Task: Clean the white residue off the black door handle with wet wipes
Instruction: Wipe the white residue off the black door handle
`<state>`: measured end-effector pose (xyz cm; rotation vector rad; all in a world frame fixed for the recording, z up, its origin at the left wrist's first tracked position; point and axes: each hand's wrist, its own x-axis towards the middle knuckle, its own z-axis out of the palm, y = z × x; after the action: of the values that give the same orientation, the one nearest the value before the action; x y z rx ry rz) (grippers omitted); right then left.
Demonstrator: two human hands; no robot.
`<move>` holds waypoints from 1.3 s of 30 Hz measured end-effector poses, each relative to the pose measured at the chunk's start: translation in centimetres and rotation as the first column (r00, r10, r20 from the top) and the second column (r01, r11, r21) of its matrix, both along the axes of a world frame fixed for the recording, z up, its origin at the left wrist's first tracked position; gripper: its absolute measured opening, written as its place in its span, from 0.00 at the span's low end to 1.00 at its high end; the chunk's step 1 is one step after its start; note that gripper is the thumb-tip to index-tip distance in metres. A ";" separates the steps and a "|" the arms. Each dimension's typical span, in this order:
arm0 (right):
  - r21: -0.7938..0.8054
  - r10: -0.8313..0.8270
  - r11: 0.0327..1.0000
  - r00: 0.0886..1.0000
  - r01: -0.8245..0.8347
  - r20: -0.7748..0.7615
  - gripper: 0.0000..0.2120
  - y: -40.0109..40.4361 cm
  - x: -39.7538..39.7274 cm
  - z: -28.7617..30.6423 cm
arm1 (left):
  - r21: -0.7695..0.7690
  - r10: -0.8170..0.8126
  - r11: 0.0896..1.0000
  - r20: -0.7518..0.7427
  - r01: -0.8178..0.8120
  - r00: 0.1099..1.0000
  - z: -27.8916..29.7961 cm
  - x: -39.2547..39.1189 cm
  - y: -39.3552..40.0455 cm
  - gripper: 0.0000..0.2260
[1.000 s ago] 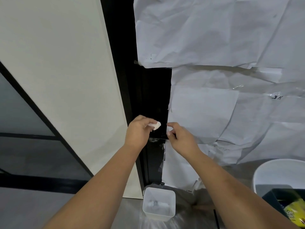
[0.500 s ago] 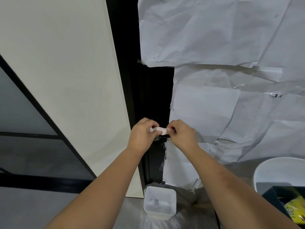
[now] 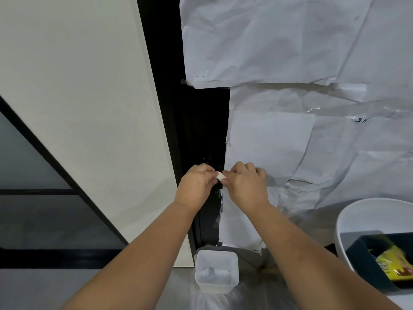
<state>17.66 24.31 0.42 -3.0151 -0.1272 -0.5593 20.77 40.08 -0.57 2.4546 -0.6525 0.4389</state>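
Paper-covered door (image 3: 290, 52); both hands, left (image 3: 196, 184) and right (image 3: 245, 186), pinch a wipe (image 3: 220, 176). Below, a white bin (image 3: 216, 285) holds wads.

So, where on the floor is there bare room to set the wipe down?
Bare floor lies left of the small white bin, below the dark frame. It is crowded on the right: the large white tub and the dark box stand there. Both hands, left and right, hold the wipe.
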 end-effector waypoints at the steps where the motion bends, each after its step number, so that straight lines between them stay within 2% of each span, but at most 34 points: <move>1: -0.046 -0.007 0.999 1.000 0.007 0.006 0.11 0.1 0.0 0.1 | 0.016 0.008 1.000 0.020 -0.009 1.000 -0.2 0.1 -0.1 0.09; 6: -0.219 -0.035 0.975 0.999 0.041 0.031 0.13 0.4 -0.3 0.2 | 0.005 0.019 1.000 0.010 -0.019 1.000 -0.9 0.3 0.0 0.10; 10: -0.188 -0.073 0.979 0.996 0.080 0.043 0.17 1.2 -0.9 0.1 | 0.000 -0.024 1.000 0.093 0.024 0.995 -0.6 0.2 0.0 0.05; 14: -0.161 -0.066 0.984 0.993 0.082 0.102 0.13 1.0 -1.1 -0.2 | 0.002 -0.021 1.000 0.147 0.021 0.989 -0.8 0.2 0.1 0.05; 19: -0.166 -0.042 0.984 0.994 0.059 0.103 0.16 1.1 -1.7 0.0 | 0.008 0.005 1.000 0.173 -0.007 0.985 -1.2 -0.4 -0.1 0.04; 23: -0.155 -0.023 0.987 0.988 0.047 0.151 0.16 0.3 -2.4 -0.7 | 0.019 0.032 0.999 0.153 -0.035 0.988 -2.0 -1.8 -0.6 0.06; 27: -0.116 0.024 0.993 0.990 -0.008 0.136 0.12 -0.3 -3.3 -1.2 | -0.064 0.086 0.995 0.053 -0.082 0.995 -3.1 -3.9 -1.4 0.06; 31: -0.019 0.091 0.996 0.995 -0.091 0.035 0.04 -1.7 -4.3 -2.6 | -0.203 0.200 0.957 -0.062 -0.208 0.978 -3.6 -6.2 -2.4 0.06; 34: 0.198 0.126 0.973 0.991 -0.115 -0.047 0.06 -2.3 -4.9 -4.2 | -0.224 0.245 0.938 -0.113 -0.265 0.963 -5.0 -7.6 -2.9 0.06; 36: 0.375 0.146 0.921 0.986 -0.104 -0.086 0.06 -2.4 -5.3 -5.4 | -0.249 0.264 0.924 -0.129 -0.289 0.956 -6.2 -8.3 -3.0 0.06; 39: 0.500 0.184 0.859 0.977 -0.108 -0.106 0.03 -2.5 -6.2 -7.5 | -0.241 0.293 0.906 -0.231 -0.347 0.928 -7.9 -9.5 -3.1 0.05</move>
<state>11.44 21.85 -7.11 -2.5073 -0.1737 -0.2891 11.31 36.96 -8.45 2.2958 -0.0918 0.3848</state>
